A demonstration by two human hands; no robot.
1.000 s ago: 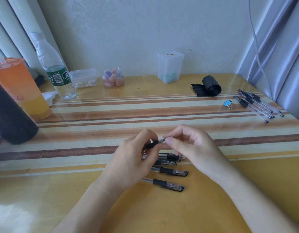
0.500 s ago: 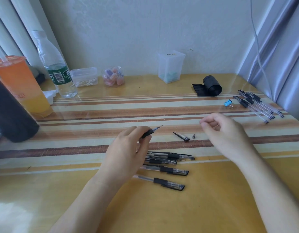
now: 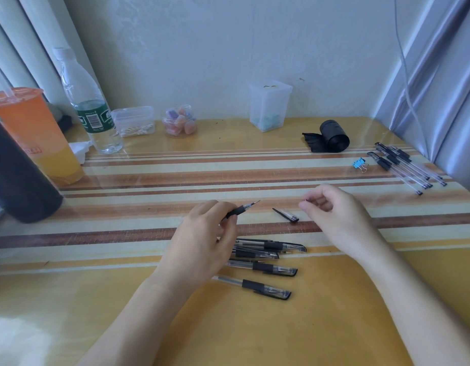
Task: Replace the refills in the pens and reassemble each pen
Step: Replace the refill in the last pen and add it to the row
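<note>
Left hand (image 3: 199, 241) is gripping an uncapped clear black-gripped pen (image 3: 241, 209); right hand (image 3: 331, 215) is hovering curled, contents indiscernible, beside a black plastic cap (image 3: 286, 215).

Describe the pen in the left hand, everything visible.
Only the front end of the pen shows: a black sleeve, then a short clear section narrowing to a thin bare tip, with no cap on. It looks like plastic. It is tilted, tip pointing up and to the right in the picture, above the striped table. The left hand holds it, fingers curled round the sleeve; the barrel is hidden behind the hand. Nothing else touches it.
</note>
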